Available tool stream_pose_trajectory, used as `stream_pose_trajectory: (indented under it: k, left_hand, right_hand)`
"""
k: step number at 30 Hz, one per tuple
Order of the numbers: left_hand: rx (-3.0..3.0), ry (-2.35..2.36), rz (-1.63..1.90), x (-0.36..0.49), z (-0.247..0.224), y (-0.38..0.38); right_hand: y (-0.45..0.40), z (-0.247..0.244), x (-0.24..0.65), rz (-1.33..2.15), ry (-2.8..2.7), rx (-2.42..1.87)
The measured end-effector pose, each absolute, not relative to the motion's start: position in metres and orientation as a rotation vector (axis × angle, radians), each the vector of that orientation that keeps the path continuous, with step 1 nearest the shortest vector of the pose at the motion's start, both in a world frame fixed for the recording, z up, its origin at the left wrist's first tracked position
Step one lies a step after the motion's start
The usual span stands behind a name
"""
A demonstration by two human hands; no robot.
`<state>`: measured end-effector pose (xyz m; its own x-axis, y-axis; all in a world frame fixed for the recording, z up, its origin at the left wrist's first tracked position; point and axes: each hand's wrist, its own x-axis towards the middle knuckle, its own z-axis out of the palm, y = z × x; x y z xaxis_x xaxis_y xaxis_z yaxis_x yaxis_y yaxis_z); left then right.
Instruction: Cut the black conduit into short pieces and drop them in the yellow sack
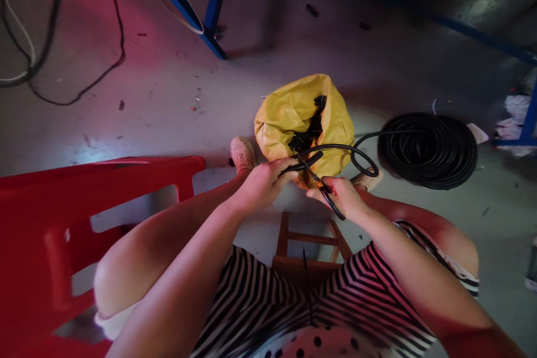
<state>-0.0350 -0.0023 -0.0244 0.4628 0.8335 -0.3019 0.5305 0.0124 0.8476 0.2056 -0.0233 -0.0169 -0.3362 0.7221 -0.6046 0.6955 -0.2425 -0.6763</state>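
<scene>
My left hand [272,180] is closed around black tubing [335,146], with a short black piece showing between the fingers. In my right hand [339,196] is a pair of scissors [311,170] with dark handles, its blades pointing up and left across the tubing. Whether the blades touch the tubing I cannot tell. Just beyond both hands stands a yellow sack [289,106], its mouth open, with short black pieces [302,139] inside. From my hands the tubing loops right to a large black coil [428,148] on the floor.
A red plastic stool [176,165] is at my left, and a wooden stool [308,238] is between my legs. Blue metal frame legs [216,0] stand ahead. Dark cables [121,22] trail across the floor at upper left. White crumpled material [516,112] lies far right.
</scene>
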Motion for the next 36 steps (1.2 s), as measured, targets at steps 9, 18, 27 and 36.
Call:
stream_pose_trajectory:
  k: [9,18,27,36]
  left_hand:
    - [1.707,1.154,0.36,-0.034,-0.027,-0.004]
    - [1.82,1.139,0.301,-0.027,-0.026,-0.01]
    - [1.808,1.146,0.339,-0.031,-0.023,-0.005]
    - [1.786,1.147,0.31,-0.029,-0.023,-0.005]
  right_hand:
    - [-0.026,-0.02,0.207,1.691,-1.933,-1.79]
    - [-0.02,-0.01,0.206,1.839,-1.86,-1.787]
    - [-0.017,-0.01,0.203,1.523,-2.168,-2.002]
    - [-0.015,-0.014,0.205,1.543,-2.059,-2.053]
